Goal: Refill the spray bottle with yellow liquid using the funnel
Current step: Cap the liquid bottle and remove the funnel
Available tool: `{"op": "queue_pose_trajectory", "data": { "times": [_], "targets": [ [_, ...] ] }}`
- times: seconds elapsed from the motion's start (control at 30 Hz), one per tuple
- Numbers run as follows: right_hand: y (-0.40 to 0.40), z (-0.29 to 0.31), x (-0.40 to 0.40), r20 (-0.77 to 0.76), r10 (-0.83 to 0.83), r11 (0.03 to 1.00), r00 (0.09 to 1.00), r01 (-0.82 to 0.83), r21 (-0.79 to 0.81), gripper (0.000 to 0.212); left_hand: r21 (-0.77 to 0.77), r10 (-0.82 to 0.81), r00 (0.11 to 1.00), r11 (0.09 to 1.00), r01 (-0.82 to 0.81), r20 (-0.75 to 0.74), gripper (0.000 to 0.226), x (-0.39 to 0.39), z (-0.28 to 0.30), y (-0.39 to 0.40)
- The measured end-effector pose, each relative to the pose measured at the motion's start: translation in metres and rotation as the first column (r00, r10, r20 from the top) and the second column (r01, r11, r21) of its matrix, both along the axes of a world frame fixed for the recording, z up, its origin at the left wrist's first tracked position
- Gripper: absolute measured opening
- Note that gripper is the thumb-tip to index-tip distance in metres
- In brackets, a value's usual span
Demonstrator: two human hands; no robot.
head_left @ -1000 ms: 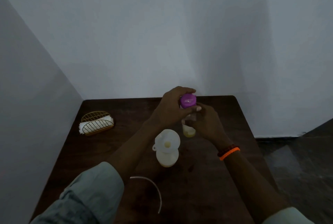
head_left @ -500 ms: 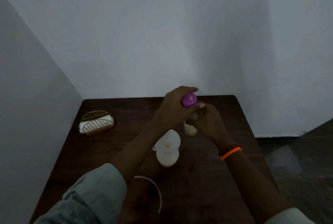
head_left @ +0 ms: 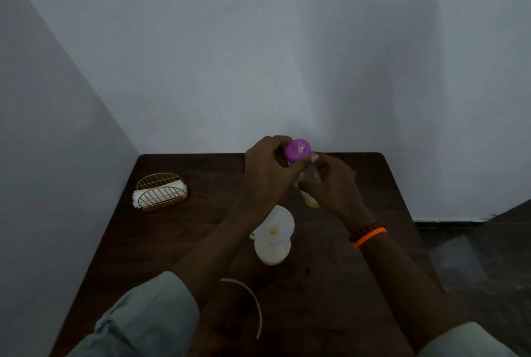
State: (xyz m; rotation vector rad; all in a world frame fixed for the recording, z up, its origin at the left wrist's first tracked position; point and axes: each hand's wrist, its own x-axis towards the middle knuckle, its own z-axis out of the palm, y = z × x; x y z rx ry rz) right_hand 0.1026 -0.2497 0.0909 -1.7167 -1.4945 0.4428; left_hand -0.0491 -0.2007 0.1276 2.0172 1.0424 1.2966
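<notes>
Above the dark wooden table [head_left: 178, 241] I hold a small clear bottle [head_left: 309, 181] with a little yellow liquid at its bottom. My right hand [head_left: 330, 184] grips its body. My left hand [head_left: 267, 175] is closed around its purple cap [head_left: 298, 150]. Nearer to me stands a white spray bottle body [head_left: 271, 252] with a white funnel [head_left: 278, 226] seated in its neck; a yellow spot shows in the funnel's middle. A thin white curved tube [head_left: 253, 302] lies on the table in front of it.
A gold wire napkin holder [head_left: 161, 194] with white napkins sits at the table's back left. Grey walls close the corner behind and to the left. The table's right edge drops to a dark floor [head_left: 474, 256].
The small bottle has tilted and risen slightly between my hands, and my left fingers have shifted around the purple cap. The funnel and spray bottle have not moved.
</notes>
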Motion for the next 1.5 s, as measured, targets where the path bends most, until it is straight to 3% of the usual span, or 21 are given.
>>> {"op": "queue_pose_trajectory", "data": {
  "times": [0.43,0.63,0.73,0.9,1.1,1.5],
  "targets": [
    [0.07,0.005,-0.039,0.083,0.223,0.969,0.971,-0.211,-0.127,0.048,-0.01,0.004,0.986,1.0,-0.006,-0.166,0.05,-0.068,0.006,0.057],
    [0.14,0.016,-0.073,0.011,0.337,0.93,0.942,-0.331,-0.162,0.056,0.017,0.082,0.952,0.997,-0.081,-0.295,0.044,-0.102,0.023,0.12],
    [0.183,0.016,-0.088,-0.008,0.329,0.92,0.944,-0.323,-0.221,0.063,0.011,0.097,0.934,0.995,-0.1,-0.343,0.048,-0.115,0.024,0.159],
    [0.244,-0.003,-0.111,0.056,0.325,0.911,0.944,-0.297,-0.285,0.041,-0.049,0.035,0.886,0.997,-0.065,-0.461,0.052,-0.131,0.002,0.214],
    [0.282,-0.049,-0.131,0.078,0.28,0.911,0.957,-0.239,-0.336,0.046,-0.114,-0.028,0.843,0.993,-0.04,-0.537,0.055,-0.141,-0.04,0.255],
    [0.308,-0.089,-0.144,0.094,0.233,0.923,0.968,-0.19,-0.335,0.041,-0.103,0.005,0.89,0.993,-0.058,-0.456,0.053,-0.147,-0.083,0.276]
  ]
}}
